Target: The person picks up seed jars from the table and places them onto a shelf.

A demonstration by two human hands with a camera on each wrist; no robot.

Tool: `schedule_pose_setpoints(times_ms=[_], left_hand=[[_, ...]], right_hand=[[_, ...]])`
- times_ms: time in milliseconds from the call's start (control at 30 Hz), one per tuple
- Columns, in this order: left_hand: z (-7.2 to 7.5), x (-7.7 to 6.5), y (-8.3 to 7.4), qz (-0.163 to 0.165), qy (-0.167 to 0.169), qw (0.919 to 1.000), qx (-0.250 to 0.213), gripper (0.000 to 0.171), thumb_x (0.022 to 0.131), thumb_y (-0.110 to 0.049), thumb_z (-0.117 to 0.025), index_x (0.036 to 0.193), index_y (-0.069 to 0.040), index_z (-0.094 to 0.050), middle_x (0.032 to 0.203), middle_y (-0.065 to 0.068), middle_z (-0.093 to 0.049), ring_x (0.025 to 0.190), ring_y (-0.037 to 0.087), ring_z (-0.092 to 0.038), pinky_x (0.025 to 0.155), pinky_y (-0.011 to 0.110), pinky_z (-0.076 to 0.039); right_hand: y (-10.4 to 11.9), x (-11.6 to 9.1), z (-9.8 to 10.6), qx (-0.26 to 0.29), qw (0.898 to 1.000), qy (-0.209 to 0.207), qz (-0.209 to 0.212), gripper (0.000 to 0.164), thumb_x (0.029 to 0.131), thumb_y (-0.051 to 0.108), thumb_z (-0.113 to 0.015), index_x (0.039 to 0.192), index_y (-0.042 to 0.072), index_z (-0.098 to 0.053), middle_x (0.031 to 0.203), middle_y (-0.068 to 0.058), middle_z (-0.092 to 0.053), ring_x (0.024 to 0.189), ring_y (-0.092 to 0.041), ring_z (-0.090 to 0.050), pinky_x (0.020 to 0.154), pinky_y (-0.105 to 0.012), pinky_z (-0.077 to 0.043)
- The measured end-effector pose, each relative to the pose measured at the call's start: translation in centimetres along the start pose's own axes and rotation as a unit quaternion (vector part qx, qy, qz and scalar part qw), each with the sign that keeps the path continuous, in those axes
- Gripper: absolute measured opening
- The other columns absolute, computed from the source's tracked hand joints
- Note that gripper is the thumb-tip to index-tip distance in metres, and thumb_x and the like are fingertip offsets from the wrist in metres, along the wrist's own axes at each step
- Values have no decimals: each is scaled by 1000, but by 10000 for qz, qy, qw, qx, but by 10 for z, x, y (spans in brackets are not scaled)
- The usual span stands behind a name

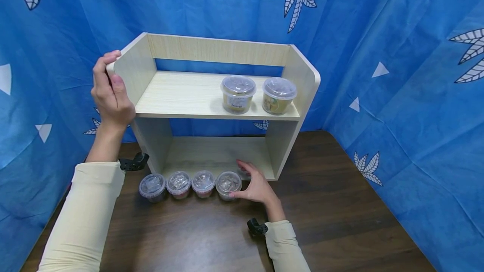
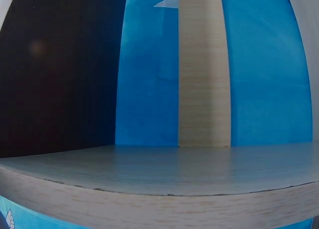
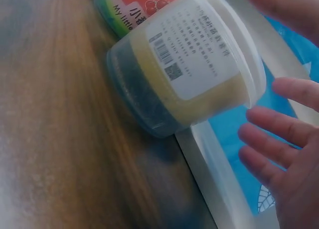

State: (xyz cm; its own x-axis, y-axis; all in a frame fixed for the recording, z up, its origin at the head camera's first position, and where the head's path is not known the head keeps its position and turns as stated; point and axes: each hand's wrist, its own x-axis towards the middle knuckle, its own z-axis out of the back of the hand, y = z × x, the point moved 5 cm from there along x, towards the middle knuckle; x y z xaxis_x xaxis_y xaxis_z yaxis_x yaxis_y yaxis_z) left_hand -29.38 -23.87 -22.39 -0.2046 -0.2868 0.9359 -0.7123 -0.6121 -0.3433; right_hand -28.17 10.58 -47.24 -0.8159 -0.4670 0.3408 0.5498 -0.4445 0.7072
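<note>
My left hand point(image 1: 111, 93) holds the front edge of the left side panel of a pale wooden two-tier shelf point(image 1: 219, 47). In the left wrist view a panel edge point(image 2: 169, 204) of the shelf crosses the bottom, and that hand is out of sight. On the table before the shelf, my right hand point(image 1: 257, 186) is at the rightmost lidded plastic tub point(image 1: 229, 184), thumb by its rim and fingers spread out behind. The right wrist view shows this tub point(image 3: 199, 59) with a white printed label, the fingertips point(image 3: 259, 114) extended close to its lid.
Three more lidded tubs point(image 1: 179, 184) continue the row to the left, along the shelf's front. Two larger tubs with yellowish contents point(image 1: 237, 95) stand on the upper tier's right half. Blue patterned cloth point(image 1: 378, 74) hangs behind and beside the dark wooden table point(image 1: 340, 205).
</note>
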Motion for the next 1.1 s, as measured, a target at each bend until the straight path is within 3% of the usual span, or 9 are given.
schedule_pose_setpoints(times_ms=[267, 433, 733, 1100], left_hand=[[0, 0, 2, -19, 72, 10000, 51, 40, 95, -27, -39, 125, -4, -53, 132, 0, -60, 115, 18, -62, 97, 32, -49], [0, -1, 2, -32, 66, 10000, 40, 41, 95, -29, -39, 125, -4, -53, 132, 1, -60, 116, 18, -61, 97, 34, -49], [0, -1, 2, -32, 53, 10000, 13, 42, 96, -30, -40, 124, -3, -53, 132, 1, -60, 117, 17, -61, 98, 35, -48], [0, 0, 1, -71, 43, 10000, -39, 42, 93, -26, -39, 124, -2, -53, 132, 2, -60, 117, 19, -61, 99, 37, -49]], right_hand=[[-5, -2, -5, -172, 9983, 296, -468, 102, 61, 38, -92, 145, 3, -46, 132, -15, -59, 118, -28, -57, 99, -46, -48], [-9, -2, -9, -92, 9979, 429, -478, 97, 63, 39, -91, 142, 3, -49, 135, -14, -58, 117, -26, -59, 99, -43, -48], [-13, -4, -12, -64, 9965, 549, -633, 91, 64, 42, -89, 138, 4, -53, 129, -7, -62, 111, -23, -60, 97, -42, -50], [-13, -3, -12, 6, 9970, 555, -541, 83, 65, 40, -90, 135, 8, -57, 121, -2, -65, 106, -19, -62, 92, -39, -52]])
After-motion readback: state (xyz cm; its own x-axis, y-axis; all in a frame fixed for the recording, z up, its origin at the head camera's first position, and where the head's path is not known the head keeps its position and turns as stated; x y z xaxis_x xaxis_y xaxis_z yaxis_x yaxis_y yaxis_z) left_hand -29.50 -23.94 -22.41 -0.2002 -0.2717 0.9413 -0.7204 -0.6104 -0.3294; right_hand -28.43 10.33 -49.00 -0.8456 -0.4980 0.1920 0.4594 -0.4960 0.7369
